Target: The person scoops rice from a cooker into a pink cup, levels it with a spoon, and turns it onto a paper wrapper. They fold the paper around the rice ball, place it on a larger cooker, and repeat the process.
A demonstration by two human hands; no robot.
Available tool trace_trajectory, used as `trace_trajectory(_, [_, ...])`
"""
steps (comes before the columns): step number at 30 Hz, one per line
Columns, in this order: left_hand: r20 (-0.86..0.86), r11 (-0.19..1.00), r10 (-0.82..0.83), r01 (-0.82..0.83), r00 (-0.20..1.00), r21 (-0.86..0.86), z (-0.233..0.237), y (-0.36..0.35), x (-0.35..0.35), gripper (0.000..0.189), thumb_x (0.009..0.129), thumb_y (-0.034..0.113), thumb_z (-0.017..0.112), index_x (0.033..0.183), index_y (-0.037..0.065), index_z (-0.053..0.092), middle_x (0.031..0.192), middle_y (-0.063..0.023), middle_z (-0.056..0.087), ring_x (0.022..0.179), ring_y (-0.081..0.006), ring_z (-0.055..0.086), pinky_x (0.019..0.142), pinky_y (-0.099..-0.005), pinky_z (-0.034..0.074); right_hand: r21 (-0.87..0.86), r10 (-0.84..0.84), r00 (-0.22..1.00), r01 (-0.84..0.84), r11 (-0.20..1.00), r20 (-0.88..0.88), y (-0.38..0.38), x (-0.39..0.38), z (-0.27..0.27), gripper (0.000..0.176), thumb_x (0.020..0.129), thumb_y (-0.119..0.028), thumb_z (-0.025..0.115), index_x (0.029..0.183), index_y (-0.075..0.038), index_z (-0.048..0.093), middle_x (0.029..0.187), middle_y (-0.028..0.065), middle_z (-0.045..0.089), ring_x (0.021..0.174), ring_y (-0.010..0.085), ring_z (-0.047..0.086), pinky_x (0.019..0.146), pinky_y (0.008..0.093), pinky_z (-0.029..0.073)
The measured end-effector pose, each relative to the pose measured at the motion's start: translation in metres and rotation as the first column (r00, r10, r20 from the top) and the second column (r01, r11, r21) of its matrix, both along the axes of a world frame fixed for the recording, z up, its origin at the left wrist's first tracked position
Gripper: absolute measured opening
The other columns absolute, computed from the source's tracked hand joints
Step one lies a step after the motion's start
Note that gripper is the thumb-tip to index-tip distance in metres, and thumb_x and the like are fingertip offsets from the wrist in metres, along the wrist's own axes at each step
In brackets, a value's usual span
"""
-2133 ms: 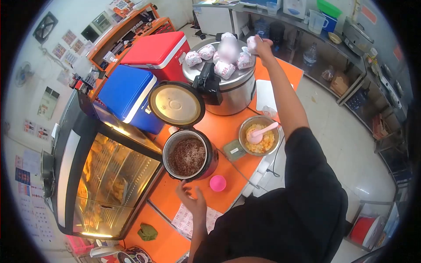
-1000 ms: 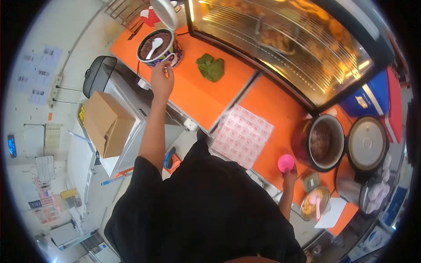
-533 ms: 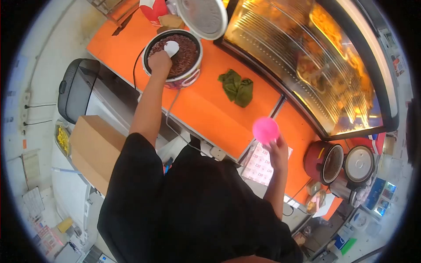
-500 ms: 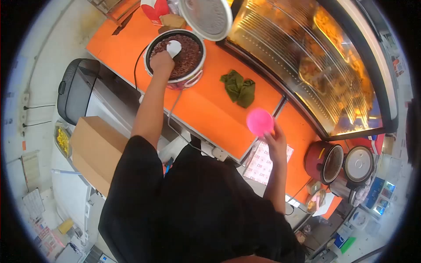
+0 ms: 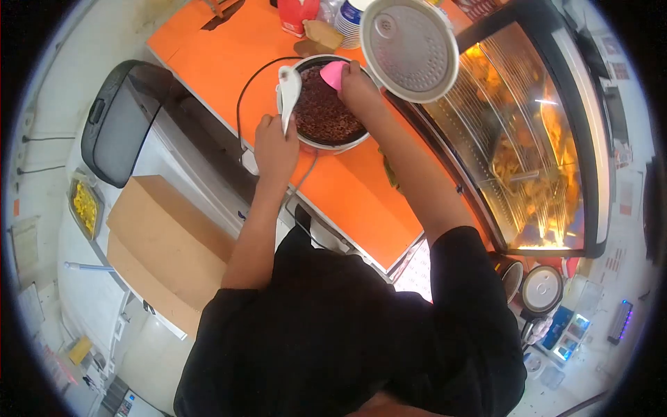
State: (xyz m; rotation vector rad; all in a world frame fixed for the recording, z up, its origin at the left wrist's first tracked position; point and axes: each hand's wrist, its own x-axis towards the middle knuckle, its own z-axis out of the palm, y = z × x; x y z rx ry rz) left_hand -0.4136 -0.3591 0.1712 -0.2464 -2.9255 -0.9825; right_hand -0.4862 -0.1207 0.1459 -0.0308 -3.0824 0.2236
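A round rice cooker [image 5: 342, 146] with its lid [image 5: 408, 50] raised stands on the orange counter, filled with dark reddish-brown rice [image 5: 321, 117]. My left hand [image 5: 276, 149] grips the handle of a white rice paddle [image 5: 289, 90], held upright over the cooker's near-left rim with its head up. Inside the cooker's mouth, my right hand [image 5: 358, 90] holds a small pink bowl [image 5: 333, 74], tilted against the far side of the rice. My fingers hide part of the bowl. Partly behind my right forearm lies a green cloth [image 5: 388, 169].
A lit glass display cabinet [image 5: 514, 139] with fried food borders the counter on the right. Behind the cooker are stacked paper cups [image 5: 349, 24] and a red container [image 5: 299, 15]. A cardboard box [image 5: 163, 236] sits at left; another cooker's round lid [image 5: 542, 289] is at lower right.
My right hand has carried the pink bowl from the counter's right side into the rice cooker. My left hand has lifted the paddle out of the rice to the rim. The view has shifted.
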Motion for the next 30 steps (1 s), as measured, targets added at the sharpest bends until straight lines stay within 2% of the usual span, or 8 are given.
trace_trajectory(3, [-0.165,0.97,0.143,-0.105,0.976,0.219,-0.018,-0.008,0.016,0.04,0.107,0.031,0.049,0.099,-0.007,0.062,0.092,-0.024,0.066,0.093,-0.0418,0.066,0.081,-0.0501,0.05,-0.029,0.044,0.995,-0.042,0.999,0.094,-0.006,-0.004,-0.002,0.054,0.078,-0.018,0.08,0.12,0.008,0.058,0.123,0.0274,0.057,0.099,0.0417,0.069,0.085,0.0472,0.059])
trace_trajectory(5, [0.362,0.868,0.092,-0.253,0.928,0.427,-0.031,-0.008,0.024,0.043,0.111,0.033,0.045,0.112,-0.007,0.06,0.106,-0.0259,0.067,0.1,-0.0387,0.067,0.084,-0.0467,0.053,-0.067,0.077,0.991,-0.07,0.995,0.113,-0.003,-0.003,0.003,0.057,0.073,-0.022,0.085,0.115,0.008,0.062,0.121,0.0276,0.06,0.101,0.0416,0.068,0.089,0.0466,0.057])
trace_trajectory(8, [0.396,0.597,-0.079,-0.275,0.915,0.754,-0.044,0.008,0.034,0.049,0.112,0.036,0.04,0.128,-0.007,0.057,0.125,-0.0228,0.064,0.111,-0.0304,0.067,0.093,-0.041,0.055,-0.117,0.259,0.966,-0.256,0.96,0.014,0.011,-0.004,-0.026,0.056,0.073,-0.027,0.083,0.114,0.006,0.062,0.116,0.0279,0.061,0.1,0.0449,0.066,0.093,0.0503,0.054])
trace_trajectory(15, [0.379,0.439,-0.14,-0.285,0.915,0.852,-0.039,0.006,0.036,0.053,0.113,0.035,0.036,0.148,-0.004,0.044,0.134,-0.0158,0.061,0.121,-0.022,0.063,0.103,-0.0366,0.053,-0.332,0.374,0.906,-0.297,0.895,0.199,-0.007,0.004,-0.009,0.044,0.074,-0.029,0.083,0.099,0.005,0.072,0.092,0.0259,0.069,0.091,0.0434,0.066,0.087,0.0462,0.054])
trace_trajectory(18, [0.384,0.442,-0.168,-0.279,0.908,0.852,-0.038,0.004,0.038,0.052,0.114,0.034,0.036,0.149,-0.004,0.043,0.135,-0.0162,0.06,0.122,-0.023,0.063,0.102,-0.0375,0.054,-0.357,0.268,0.878,-0.121,0.926,0.398,-0.003,-0.002,-0.014,0.04,0.077,-0.031,0.084,0.091,0.006,0.076,0.082,0.0219,0.073,0.077,0.0345,0.071,0.075,0.0398,0.056])
trace_trajectory(23, [0.431,0.442,-0.162,-0.325,0.888,0.836,-0.035,-0.004,0.033,0.053,0.114,0.035,0.036,0.151,-0.002,0.042,0.139,-0.0165,0.059,0.128,-0.0238,0.059,0.106,-0.0408,0.051,-0.645,0.142,0.768,0.406,0.647,0.625,0.005,-0.004,-0.017,0.038,0.085,-0.03,0.083,0.094,0.007,0.077,0.083,0.0112,0.073,0.075,0.0132,0.071,0.066,0.0263,0.057])
trace_trajectory(26, [0.448,0.418,-0.185,-0.342,0.875,0.841,-0.041,-0.014,0.032,0.055,0.114,0.036,0.036,0.152,-0.003,0.04,0.145,-0.0189,0.055,0.134,-0.026,0.055,0.109,-0.0422,0.048,-0.763,0.146,0.793,0.493,0.418,0.592,0.013,0.0,-0.009,0.038,0.085,-0.028,0.085,0.1,0.006,0.076,0.087,0.0112,0.073,0.078,0.0124,0.07,0.068,0.0257,0.058])
trace_trajectory(30, [0.434,0.419,-0.182,-0.329,0.883,0.846,-0.039,-0.024,0.036,0.064,0.113,0.041,0.035,0.151,-0.01,0.036,0.156,-0.0243,0.043,0.145,-0.0349,0.044,0.118,-0.045,0.039,-0.748,0.081,0.835,0.439,0.498,0.544,0.017,0.0,0.008,0.042,0.084,-0.021,0.083,0.116,0.005,0.071,0.103,0.0157,0.071,0.089,0.0225,0.073,0.076,0.0332,0.06])
